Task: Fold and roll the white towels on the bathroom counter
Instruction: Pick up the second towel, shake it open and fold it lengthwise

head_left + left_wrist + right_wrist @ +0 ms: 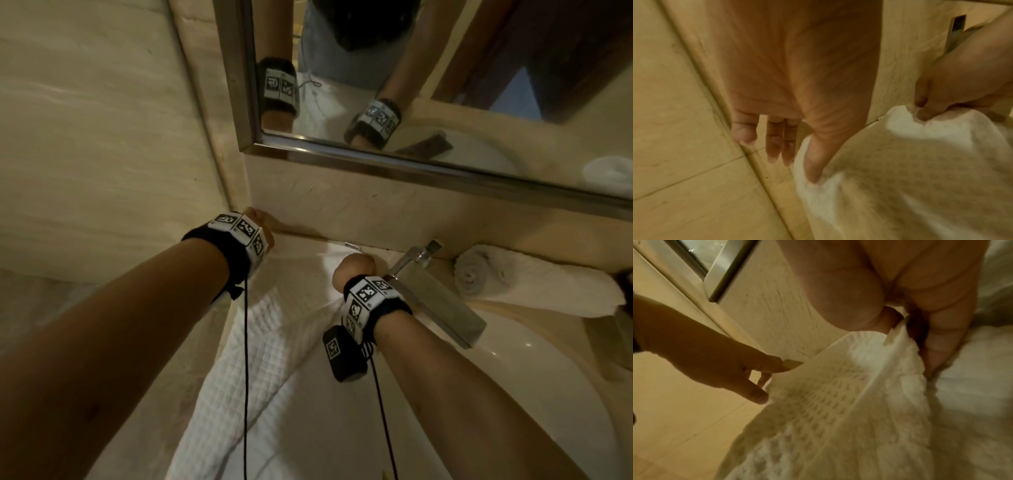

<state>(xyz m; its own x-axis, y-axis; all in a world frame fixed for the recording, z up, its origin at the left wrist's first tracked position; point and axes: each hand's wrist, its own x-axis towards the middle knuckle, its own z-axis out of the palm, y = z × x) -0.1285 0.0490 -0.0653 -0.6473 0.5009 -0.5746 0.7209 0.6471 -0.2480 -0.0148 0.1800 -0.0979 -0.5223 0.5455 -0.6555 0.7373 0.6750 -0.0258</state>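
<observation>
L hand (797,97) pinches, seemingly, waffle towel (260,342) corner | R hand (354,270) grips edge

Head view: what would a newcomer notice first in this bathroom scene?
First the two hands, left hand and right hand, each holding a far corner of the white waffle towel spread on the counter. Then the rolled towel lying behind the faucet, and the mirror reflecting both wrists.

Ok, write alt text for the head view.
Both hands, left and right, hold the far end of a white waffle-weave towel on a beige counter below a mirror. A rolled towel lies behind the faucet.
</observation>
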